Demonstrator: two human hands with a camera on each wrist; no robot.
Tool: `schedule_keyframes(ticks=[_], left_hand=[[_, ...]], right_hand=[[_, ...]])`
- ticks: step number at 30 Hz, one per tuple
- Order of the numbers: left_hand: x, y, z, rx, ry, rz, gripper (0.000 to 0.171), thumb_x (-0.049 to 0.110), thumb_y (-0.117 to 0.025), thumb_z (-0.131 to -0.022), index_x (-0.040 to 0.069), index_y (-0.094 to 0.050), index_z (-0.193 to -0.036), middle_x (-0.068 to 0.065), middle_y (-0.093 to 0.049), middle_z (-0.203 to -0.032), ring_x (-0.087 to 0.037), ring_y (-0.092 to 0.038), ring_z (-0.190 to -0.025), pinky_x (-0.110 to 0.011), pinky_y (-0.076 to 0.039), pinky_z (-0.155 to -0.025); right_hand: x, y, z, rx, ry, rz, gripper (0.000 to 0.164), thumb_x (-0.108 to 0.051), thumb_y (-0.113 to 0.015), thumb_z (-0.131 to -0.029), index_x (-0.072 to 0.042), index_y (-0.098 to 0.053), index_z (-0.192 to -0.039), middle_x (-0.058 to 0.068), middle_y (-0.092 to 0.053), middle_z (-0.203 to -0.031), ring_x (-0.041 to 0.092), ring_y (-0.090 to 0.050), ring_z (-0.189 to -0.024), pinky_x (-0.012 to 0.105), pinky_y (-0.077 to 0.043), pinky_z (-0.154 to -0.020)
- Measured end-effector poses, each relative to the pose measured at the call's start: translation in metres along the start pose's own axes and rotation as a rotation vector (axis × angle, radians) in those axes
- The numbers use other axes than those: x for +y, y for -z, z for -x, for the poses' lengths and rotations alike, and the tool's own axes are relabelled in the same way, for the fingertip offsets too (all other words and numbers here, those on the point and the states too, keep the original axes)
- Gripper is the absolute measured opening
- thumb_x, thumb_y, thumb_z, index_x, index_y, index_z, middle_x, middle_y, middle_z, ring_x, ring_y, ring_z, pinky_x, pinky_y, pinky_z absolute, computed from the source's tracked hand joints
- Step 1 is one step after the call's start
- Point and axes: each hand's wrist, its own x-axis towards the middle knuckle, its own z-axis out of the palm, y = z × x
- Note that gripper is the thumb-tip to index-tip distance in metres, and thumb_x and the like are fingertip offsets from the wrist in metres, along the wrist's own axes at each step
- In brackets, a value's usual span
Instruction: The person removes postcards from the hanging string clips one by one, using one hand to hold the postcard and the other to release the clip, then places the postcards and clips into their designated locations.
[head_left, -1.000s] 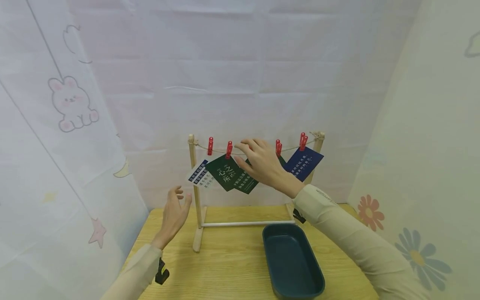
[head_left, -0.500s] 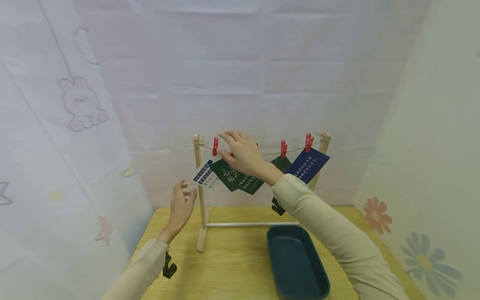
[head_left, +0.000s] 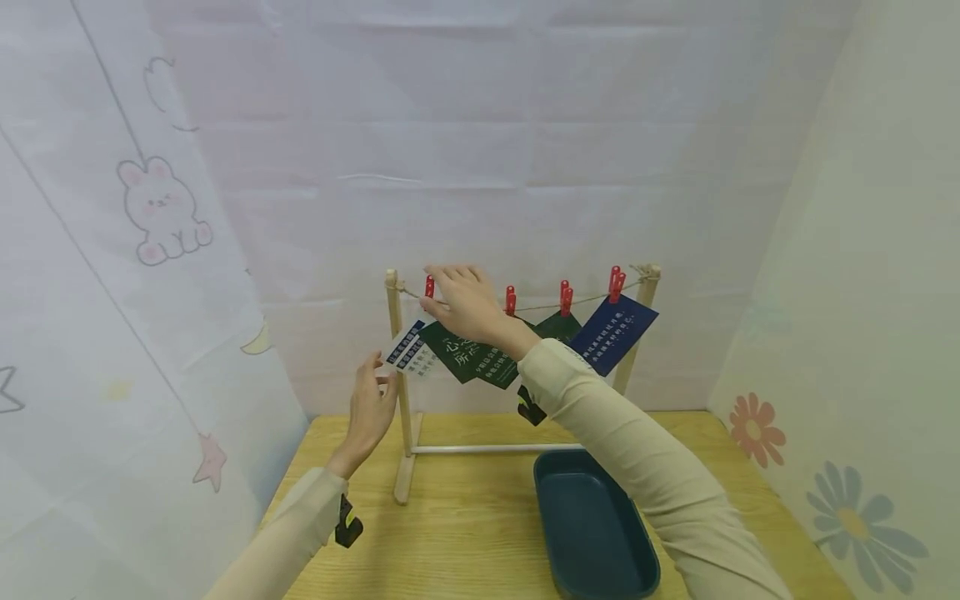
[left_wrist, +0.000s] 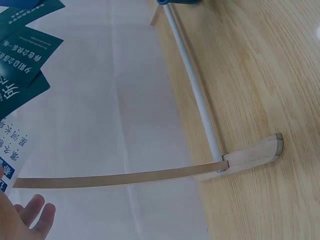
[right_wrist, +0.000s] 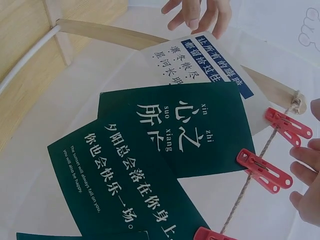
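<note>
My right hand (head_left: 468,304) is up at the string, its thumb and fingers (right_wrist: 307,172) spread around the handle end of the leftmost red clothespin (right_wrist: 287,126). That clothespin holds a white and blue card (head_left: 410,350) with printed characters. At the card's lower outer edge is my left hand (right_wrist: 200,15), fingers loosely bent and fingertips right by the edge. A dark green card (right_wrist: 175,127) hangs beside it from a second clothespin (right_wrist: 265,170), overlapping another green card (right_wrist: 117,180). In the left wrist view, part of my left hand (left_wrist: 25,217) shows below the white card.
The wooden stand (head_left: 397,358) carries the twine (right_wrist: 242,192) between two posts, with a white rod (head_left: 487,449) low down. Farther right hangs a blue card (head_left: 613,335). A dark blue tray (head_left: 551,525) sits on the wooden table (head_left: 450,533), below my right forearm.
My right hand has moved left along the string, from the middle cards to the leftmost clothespin. My left hand has risen slightly towards the white card.
</note>
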Motion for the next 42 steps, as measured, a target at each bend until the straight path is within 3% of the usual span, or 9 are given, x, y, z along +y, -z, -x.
schedule_keyframes(ticks=[10, 18, 28, 42], left_hand=[[0.004, 0.000, -0.003, 0.006, -0.012, 0.036, 0.046, 0.012, -0.050, -0.105, -0.005, -0.036, -0.145, -0.029, -0.049, -0.124, -0.040, -0.060, -0.101, -0.050, -0.053, -0.083], [0.003, -0.002, -0.005, 0.067, -0.030, 0.020, 0.042, 0.014, -0.050, -0.105, -0.008, -0.042, -0.140, -0.026, -0.049, -0.113, -0.039, -0.059, -0.096, -0.051, -0.054, -0.079], [0.004, 0.000, -0.007, 0.091, -0.014, 0.060, 0.029, 0.019, -0.050, -0.106, -0.006, -0.055, -0.121, -0.023, -0.048, -0.109, -0.039, -0.060, -0.094, -0.052, -0.051, -0.078], [0.009, -0.002, -0.010, 0.110, -0.109, 0.072, 0.028, 0.010, -0.053, -0.103, -0.010, -0.055, -0.124, -0.027, -0.051, -0.107, -0.038, -0.057, -0.089, -0.047, -0.048, -0.073]], right_hand=[[-0.002, -0.001, -0.003, 0.021, 0.002, -0.007, 0.052, -0.032, -0.048, -0.106, -0.007, -0.039, -0.150, 0.011, -0.047, -0.146, 0.028, -0.037, -0.138, 0.043, -0.021, -0.116], [-0.002, -0.004, -0.006, 0.008, -0.033, -0.018, 0.049, -0.033, -0.045, -0.107, -0.006, -0.044, -0.148, 0.012, -0.049, -0.141, 0.030, -0.040, -0.134, 0.045, -0.023, -0.114], [-0.003, -0.005, -0.007, 0.033, -0.051, -0.054, 0.044, -0.033, -0.048, -0.106, -0.007, -0.051, -0.142, 0.011, -0.054, -0.134, 0.028, -0.044, -0.129, 0.044, -0.025, -0.112], [-0.004, -0.012, -0.008, 0.022, -0.098, -0.048, 0.048, -0.037, -0.046, -0.106, -0.008, -0.048, -0.144, 0.010, -0.055, -0.138, 0.028, -0.045, -0.131, 0.043, -0.024, -0.114]])
